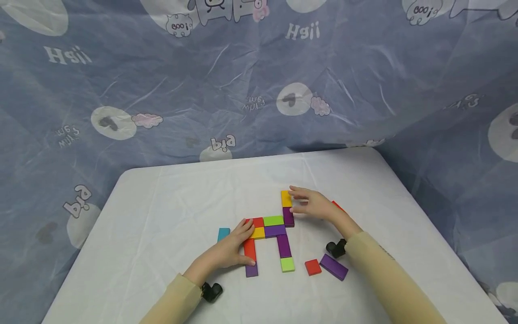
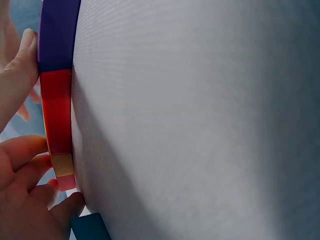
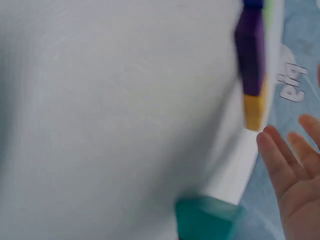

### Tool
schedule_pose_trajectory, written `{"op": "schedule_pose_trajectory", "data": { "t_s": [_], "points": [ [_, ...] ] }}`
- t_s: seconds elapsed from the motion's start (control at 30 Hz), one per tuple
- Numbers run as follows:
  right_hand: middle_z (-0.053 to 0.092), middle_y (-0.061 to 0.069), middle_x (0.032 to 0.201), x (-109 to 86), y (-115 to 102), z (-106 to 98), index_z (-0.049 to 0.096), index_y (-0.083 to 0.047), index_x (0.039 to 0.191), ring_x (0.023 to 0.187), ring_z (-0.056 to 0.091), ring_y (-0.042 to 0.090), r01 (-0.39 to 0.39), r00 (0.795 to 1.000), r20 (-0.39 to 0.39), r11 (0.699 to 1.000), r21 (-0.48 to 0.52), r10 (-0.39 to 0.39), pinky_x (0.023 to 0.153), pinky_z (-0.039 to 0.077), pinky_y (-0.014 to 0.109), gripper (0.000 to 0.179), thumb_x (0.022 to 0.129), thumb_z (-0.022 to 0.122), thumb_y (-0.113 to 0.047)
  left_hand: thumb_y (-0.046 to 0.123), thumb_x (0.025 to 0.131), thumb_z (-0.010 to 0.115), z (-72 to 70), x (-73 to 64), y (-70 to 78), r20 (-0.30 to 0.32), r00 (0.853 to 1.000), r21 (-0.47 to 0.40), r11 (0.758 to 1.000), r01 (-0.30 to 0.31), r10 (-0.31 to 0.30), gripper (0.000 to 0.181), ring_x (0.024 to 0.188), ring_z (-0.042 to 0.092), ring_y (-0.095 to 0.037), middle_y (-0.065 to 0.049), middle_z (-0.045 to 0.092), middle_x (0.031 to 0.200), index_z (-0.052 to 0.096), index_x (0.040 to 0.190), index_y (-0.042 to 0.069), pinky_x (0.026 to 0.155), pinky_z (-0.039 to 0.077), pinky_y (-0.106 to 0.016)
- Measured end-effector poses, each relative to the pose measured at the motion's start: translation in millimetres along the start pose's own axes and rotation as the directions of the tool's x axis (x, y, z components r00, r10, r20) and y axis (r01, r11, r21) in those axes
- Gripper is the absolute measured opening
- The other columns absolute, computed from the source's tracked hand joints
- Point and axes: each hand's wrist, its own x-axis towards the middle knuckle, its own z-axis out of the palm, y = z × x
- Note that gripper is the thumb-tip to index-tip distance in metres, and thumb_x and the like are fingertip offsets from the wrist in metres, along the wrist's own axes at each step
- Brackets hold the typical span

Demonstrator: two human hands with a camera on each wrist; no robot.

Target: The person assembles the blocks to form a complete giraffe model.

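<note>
Flat coloured blocks lie joined on the white table in a shape with two legs and a raised column. My left hand (image 1: 229,250) rests at its left side, fingers spread on the red block (image 1: 258,222) and the yellow block (image 1: 258,233). Its thumb lies by the lower red block (image 1: 250,251) and the purple block (image 1: 252,270). At the raised column, my right hand (image 1: 317,206) has extended fingers beside the upper yellow block (image 1: 286,198) and the dark purple block (image 1: 288,217). The right wrist view shows these fingers close to the yellow block (image 3: 254,112), gripping nothing.
A blue block (image 1: 224,233) lies left of the shape. A loose red square (image 1: 313,267) and purple block (image 1: 333,267) are at the right. Another red piece (image 1: 337,205) is partly hidden behind the right arm. The right wrist view has a teal block (image 3: 206,219).
</note>
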Motion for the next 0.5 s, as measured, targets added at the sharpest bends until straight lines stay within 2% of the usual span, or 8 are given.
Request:
{"op": "schedule_pose_trajectory", "data": {
  "t_s": [0.13, 0.33, 0.43, 0.5],
  "points": [
    [0.057, 0.015, 0.14, -14.1, -0.5, -15.5, 0.056, -0.006, 0.139, 0.126, 0.057, 0.035, -0.005, 0.997, -0.077, 1.0, -0.009, 0.004, 0.103, 0.049, 0.049, 0.047, 0.095, 0.065, -0.021, 0.038, 0.08, 0.08, -1.4, -1.4, 0.2, -0.002, 1.0, -0.003, 1.0, -0.006, 0.006, 0.097, 0.155, 0.002, -0.028, -0.004, 0.013, 0.167, 0.027, 0.155, 0.006, 0.12, 0.026, -0.051],
    [0.068, 0.014, 0.123, -38.9, 7.0, -33.6, 0.063, -0.003, 0.129, 0.113, 0.062, 0.032, -0.005, 0.988, -0.152, 0.994, -0.107, -0.011, 0.096, 0.053, 0.048, 0.037, 0.095, 0.065, -0.02, 0.039, 0.08, 0.08, -0.8, -2.3, -0.1, -0.002, 1.0, -0.004, 1.0, -0.005, 0.005, 0.097, 0.155, 0.003, -0.027, -0.003, 0.014, 0.167, 0.028, 0.155, 0.006, 0.119, 0.026, -0.051],
    [0.071, 0.01, 0.111, -55.7, 9.3, -32.8, 0.068, -0.003, 0.12, 0.101, 0.064, 0.026, 0.025, 0.989, -0.142, 0.986, -0.164, -0.048, 0.088, 0.056, 0.043, 0.033, 0.092, 0.07, -0.02, 0.039, 0.08, 0.08, 0.0, -2.5, 0.1, -0.002, 1.0, -0.007, 1.0, 0.01, -0.01, 0.097, 0.155, 0.003, -0.026, -0.001, 0.014, 0.167, 0.028, 0.155, 0.009, 0.119, 0.028, -0.05],
    [0.071, 0.006, 0.106, -68.7, 8.0, -27.8, 0.07, -0.004, 0.116, 0.097, 0.063, 0.023, 0.039, 0.994, -0.095, 0.977, -0.211, -0.061, 0.084, 0.056, 0.04, 0.033, 0.088, 0.074, -0.021, 0.04, 0.08, 0.08, 0.2, -2.0, -0.1, -0.003, 1.0, -0.004, 1.0, 0.018, -0.018, 0.097, 0.155, 0.003, -0.025, 0.0, 0.014, 0.167, 0.028, 0.156, 0.01, 0.118, 0.03, -0.05]
  ]
}}
